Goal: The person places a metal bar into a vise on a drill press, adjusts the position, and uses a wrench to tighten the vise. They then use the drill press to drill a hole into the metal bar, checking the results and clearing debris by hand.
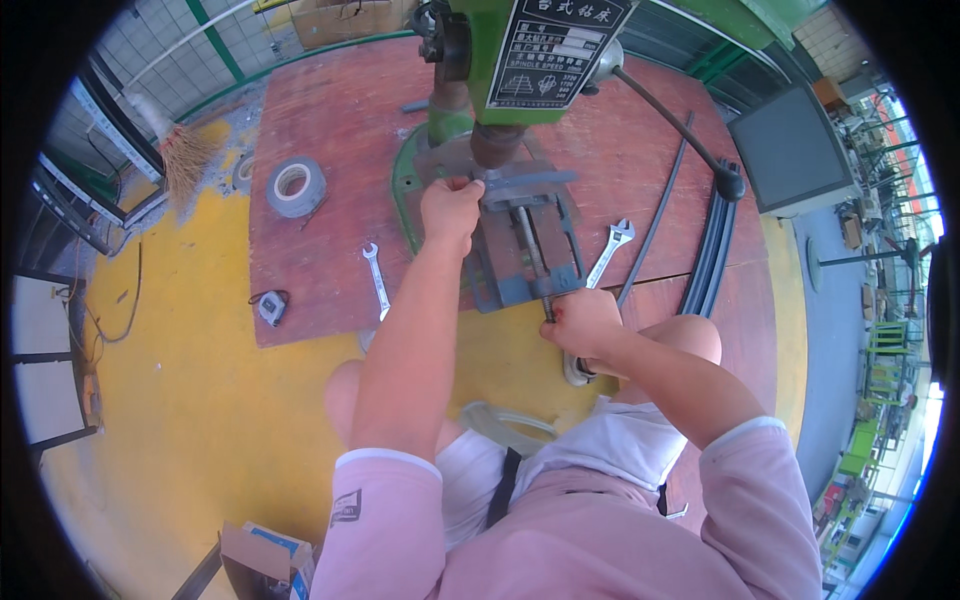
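Observation:
A green bench drill press [480,67] stands before me, with a machine vise [521,247] under its chuck [497,144]. Across the vise's jaws lies a short grey metal bar [532,182]. My left hand [452,212] pinches the left end of that bar. At the vise's near end, my right hand [585,322] is closed around the end of the threaded vise screw [531,240]; its fingers partly hide the handle. Just right of the vise rests an adjustable wrench [611,251], its lower end hidden behind my right hand.
On the red board [337,262] are a grey tape roll [296,186], a tape measure [271,307] and a combination wrench [374,277]. Long dark metal bars [712,247] lie at right, below the drill's feed lever [667,116]. A straw broom [184,157] leans at left.

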